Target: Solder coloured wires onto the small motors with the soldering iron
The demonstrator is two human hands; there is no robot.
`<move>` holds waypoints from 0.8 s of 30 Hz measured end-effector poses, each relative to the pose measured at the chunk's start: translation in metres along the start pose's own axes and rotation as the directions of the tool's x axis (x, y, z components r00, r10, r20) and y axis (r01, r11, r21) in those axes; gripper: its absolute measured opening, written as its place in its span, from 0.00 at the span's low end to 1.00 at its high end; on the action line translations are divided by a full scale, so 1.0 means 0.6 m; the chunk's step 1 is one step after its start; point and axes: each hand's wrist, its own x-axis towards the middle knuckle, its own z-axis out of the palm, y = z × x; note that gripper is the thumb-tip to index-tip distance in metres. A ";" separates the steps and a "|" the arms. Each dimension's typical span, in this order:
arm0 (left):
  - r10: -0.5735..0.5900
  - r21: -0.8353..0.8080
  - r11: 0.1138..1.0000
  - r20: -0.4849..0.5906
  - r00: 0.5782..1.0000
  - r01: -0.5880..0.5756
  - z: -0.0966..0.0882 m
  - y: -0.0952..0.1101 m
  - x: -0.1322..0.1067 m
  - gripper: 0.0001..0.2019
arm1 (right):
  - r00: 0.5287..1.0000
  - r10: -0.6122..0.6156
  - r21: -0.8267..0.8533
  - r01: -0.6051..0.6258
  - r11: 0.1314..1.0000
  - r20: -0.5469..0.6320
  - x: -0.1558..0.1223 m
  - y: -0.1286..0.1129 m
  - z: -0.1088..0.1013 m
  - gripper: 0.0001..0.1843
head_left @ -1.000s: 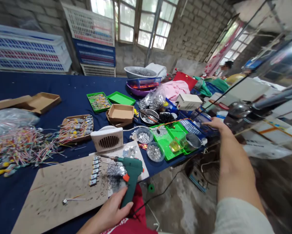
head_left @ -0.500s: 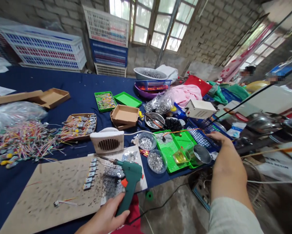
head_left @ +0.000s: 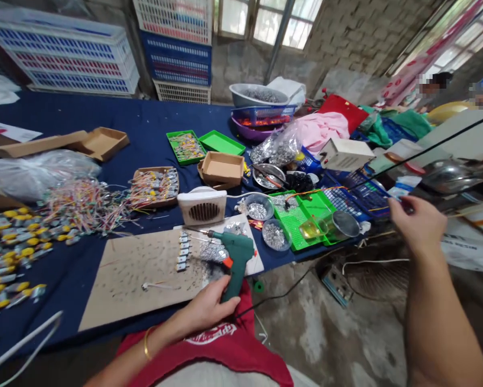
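My left hand (head_left: 215, 306) is wrapped around the handle of a green soldering gun (head_left: 237, 250) with an orange trigger. The gun's tip points left, above a row of small motors (head_left: 183, 251) on a brown board (head_left: 144, 269). A single part with wires (head_left: 156, 286) lies on the same board. Off to the right, my right hand (head_left: 420, 223) is raised beside the blue basket, its thumb and fingers pinched together. A thin orange wire (head_left: 319, 191) stretches from the green tray (head_left: 295, 236) toward those fingertips.
A small white fan (head_left: 203, 208) stands behind the board. Bowls of metal pieces (head_left: 276, 235) sit by the green tray, which carries a tilted cup (head_left: 344, 224). Wired motors (head_left: 13, 252) are heaped at left. A black cord (head_left: 279, 295) hangs below the table edge.
My right hand has moved further right, drawing away from the blue basket and the green tray. My left hand still grips the soldering gun. The view has tilted down and shifted left.
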 end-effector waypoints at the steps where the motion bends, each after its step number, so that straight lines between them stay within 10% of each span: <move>1: -0.007 -0.025 1.000 0.007 1.000 0.007 -0.005 0.003 -0.004 0.11 | 1.000 0.028 0.241 -0.025 0.970 -0.007 -0.062 -0.028 -0.026 0.20; 3: -0.004 -0.052 0.999 0.026 1.000 0.005 -0.016 0.008 -0.016 0.11 | 0.976 -0.143 0.677 -0.008 0.736 0.166 -0.194 -0.101 -0.071 0.17; 5: -0.001 -0.038 0.999 0.044 0.999 0.003 -0.030 0.010 -0.032 0.11 | 0.656 -0.615 0.865 -0.120 0.487 0.438 -0.310 -0.189 -0.100 0.14; 7: 0.018 -0.004 1.000 0.026 1.000 -0.017 -0.044 0.008 -0.050 0.11 | 0.318 -0.805 0.855 -0.327 0.403 0.501 -0.393 -0.283 -0.110 0.15; 8: 0.028 0.003 1.000 0.033 0.999 -0.028 -0.049 0.005 -0.059 0.12 | 0.298 -0.795 0.819 -0.427 0.384 0.528 -0.420 -0.330 -0.109 0.18; 12: 0.023 0.033 0.999 0.090 0.996 -0.026 -0.059 -0.017 -0.087 0.14 | 0.492 -0.580 0.656 -0.748 0.100 0.649 -0.462 -0.496 -0.093 0.29; 15: 0.048 0.024 0.998 0.092 0.995 -0.050 -0.077 -0.049 -0.105 0.13 | 0.486 -0.478 0.539 -0.841 -0.031 0.731 -0.461 -0.558 -0.096 0.33; 18: 0.078 0.047 0.996 -0.175 0.982 -0.071 -0.119 -0.100 -0.126 0.09 | 0.446 -0.433 0.460 -0.884 -0.079 0.783 -0.452 -0.560 -0.102 0.31; 20: 0.024 0.191 0.979 -0.458 0.888 0.072 -0.151 -0.136 -0.139 0.07 | 0.488 -0.378 0.491 -0.866 -0.094 0.787 -0.444 -0.542 -0.099 0.31; 24: 0.027 0.364 0.917 -0.469 0.883 0.165 -0.187 -0.174 -0.140 0.05 | 0.475 -0.321 0.493 -0.870 -0.030 0.819 -0.437 -0.505 -0.091 0.30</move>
